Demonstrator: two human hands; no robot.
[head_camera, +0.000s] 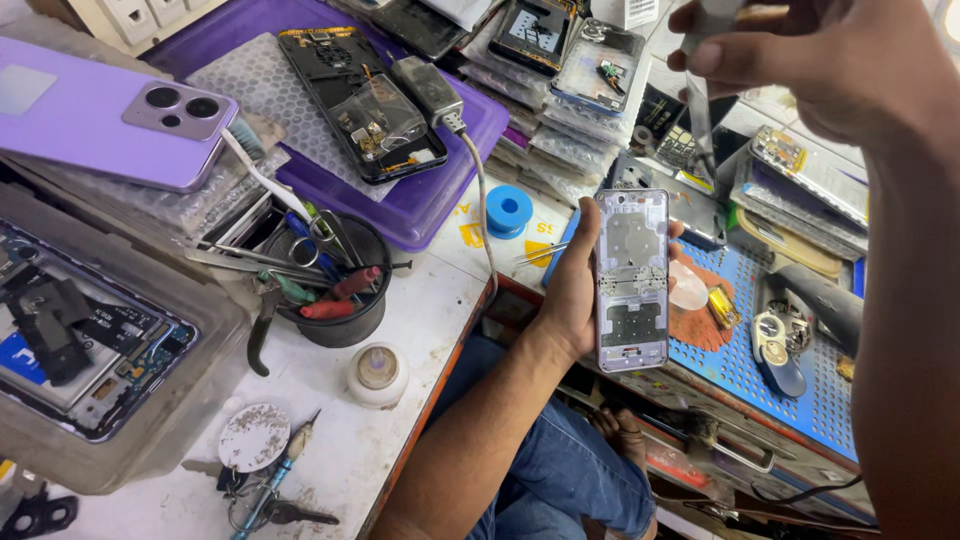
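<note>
At the centre of the head view, my left hand gripped a pale lilac phone frame with a silver metal inner plate, holding it upright by its long edges, with the thumb side at nine o'clock and fingertips showing at three o'clock. My right hand, up at one o'clock from the frame, was pinched shut on a slim grey tool whose tip pointed down toward the frame's top edge; what kind of tool it was I could not tell. I judged the step in hand to be work on the frame's upper end, with the tool poised just above it and not yet touching. That next contact would, I think, call for a steady frame and a fine, well-aimed tip. At nine o'clock from the frame stood a black tub of pliers and scissors, and a small blue tape reel lay at ten o'clock. A purple smartphone lying face down rested far out at ten o'clock, and a blue perforated work mat lay at four o'clock, beneath the frame.
</note>
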